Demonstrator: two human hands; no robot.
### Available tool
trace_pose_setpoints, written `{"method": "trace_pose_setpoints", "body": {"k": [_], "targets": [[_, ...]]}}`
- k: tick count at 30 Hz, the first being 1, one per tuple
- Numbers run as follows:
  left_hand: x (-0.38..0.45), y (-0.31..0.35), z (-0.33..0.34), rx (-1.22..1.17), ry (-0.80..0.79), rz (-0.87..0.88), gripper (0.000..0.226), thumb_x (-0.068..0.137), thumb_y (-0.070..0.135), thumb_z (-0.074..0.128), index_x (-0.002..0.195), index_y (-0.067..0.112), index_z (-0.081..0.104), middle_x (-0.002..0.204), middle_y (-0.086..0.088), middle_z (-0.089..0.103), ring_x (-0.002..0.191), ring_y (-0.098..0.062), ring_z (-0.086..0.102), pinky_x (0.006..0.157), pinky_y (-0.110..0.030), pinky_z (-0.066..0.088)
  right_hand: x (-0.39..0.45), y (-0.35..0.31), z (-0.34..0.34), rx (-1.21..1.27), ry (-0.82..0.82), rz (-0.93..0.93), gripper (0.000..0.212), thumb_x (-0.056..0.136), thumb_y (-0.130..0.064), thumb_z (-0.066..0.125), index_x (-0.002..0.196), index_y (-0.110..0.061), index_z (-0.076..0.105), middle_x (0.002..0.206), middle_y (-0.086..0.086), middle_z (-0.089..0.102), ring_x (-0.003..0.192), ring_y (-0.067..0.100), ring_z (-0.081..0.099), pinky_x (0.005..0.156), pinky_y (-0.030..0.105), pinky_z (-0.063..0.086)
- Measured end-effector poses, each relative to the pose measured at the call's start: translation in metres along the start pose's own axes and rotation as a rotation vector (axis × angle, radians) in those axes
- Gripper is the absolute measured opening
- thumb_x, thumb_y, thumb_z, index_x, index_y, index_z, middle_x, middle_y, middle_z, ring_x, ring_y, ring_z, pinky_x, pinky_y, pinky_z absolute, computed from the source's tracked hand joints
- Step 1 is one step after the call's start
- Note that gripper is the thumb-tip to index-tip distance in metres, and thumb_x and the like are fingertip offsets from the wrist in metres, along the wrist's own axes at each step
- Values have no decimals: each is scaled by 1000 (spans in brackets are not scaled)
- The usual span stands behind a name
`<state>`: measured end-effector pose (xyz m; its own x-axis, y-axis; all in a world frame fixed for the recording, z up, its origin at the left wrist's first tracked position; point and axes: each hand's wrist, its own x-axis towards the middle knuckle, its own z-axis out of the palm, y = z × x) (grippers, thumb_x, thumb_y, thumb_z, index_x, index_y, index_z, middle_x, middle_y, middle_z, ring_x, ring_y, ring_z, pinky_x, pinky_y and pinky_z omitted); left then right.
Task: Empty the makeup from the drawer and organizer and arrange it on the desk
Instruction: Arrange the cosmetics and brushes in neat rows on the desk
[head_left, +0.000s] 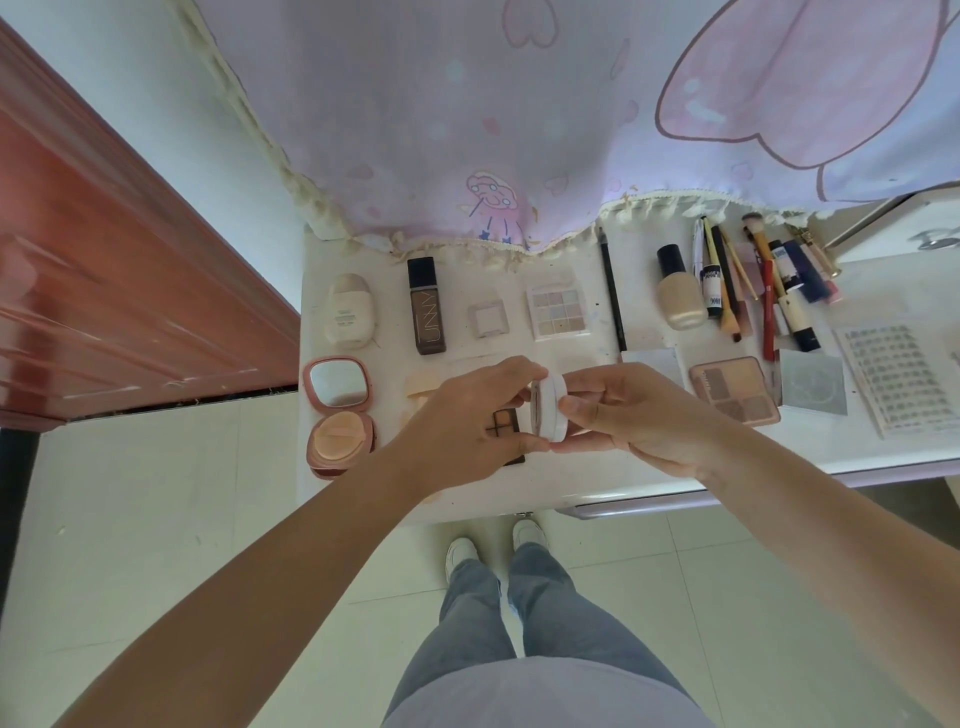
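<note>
Both hands hold a small round white compact (550, 408) above the tabletop's (649, 467) front edge. The left hand (467, 415) pinches its lid; the right hand (618, 410) pinches its base.

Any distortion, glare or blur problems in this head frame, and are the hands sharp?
Head view: wide-angle bowing curves the desk edge; daylight is soft and even, with faint shadows; the pink compact mirror reflects pale light; left hand, right hand and white compact are reasonably sharp.
</note>
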<state>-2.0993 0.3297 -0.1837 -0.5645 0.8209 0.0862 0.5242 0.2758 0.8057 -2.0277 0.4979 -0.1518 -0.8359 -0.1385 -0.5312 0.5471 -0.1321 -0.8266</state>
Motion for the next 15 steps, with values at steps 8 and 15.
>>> {"method": "trace_pose_setpoints", "body": {"k": [8, 15], "targets": [[0, -7, 4, -104, -41, -55, 47, 69, 47, 55, 110, 30, 40, 102, 6, 53, 100, -11, 53, 91, -19, 46, 4, 11, 3, 12, -3, -26, 23, 89, -4, 46, 98, -19, 62, 93, 1, 69, 87, 11, 68, 86, 28, 54], [-1, -10, 5, -148, -30, -87, 59, 66, 44, 62, 117, 16, 54, 106, -7, 61, 95, -14, 61, 90, -14, 46, 5, 13, 4, 30, -2, -14, 21, 88, -5, 46, 97, -17, 61, 91, 1, 67, 84, 11, 67, 84, 27, 55]]}}
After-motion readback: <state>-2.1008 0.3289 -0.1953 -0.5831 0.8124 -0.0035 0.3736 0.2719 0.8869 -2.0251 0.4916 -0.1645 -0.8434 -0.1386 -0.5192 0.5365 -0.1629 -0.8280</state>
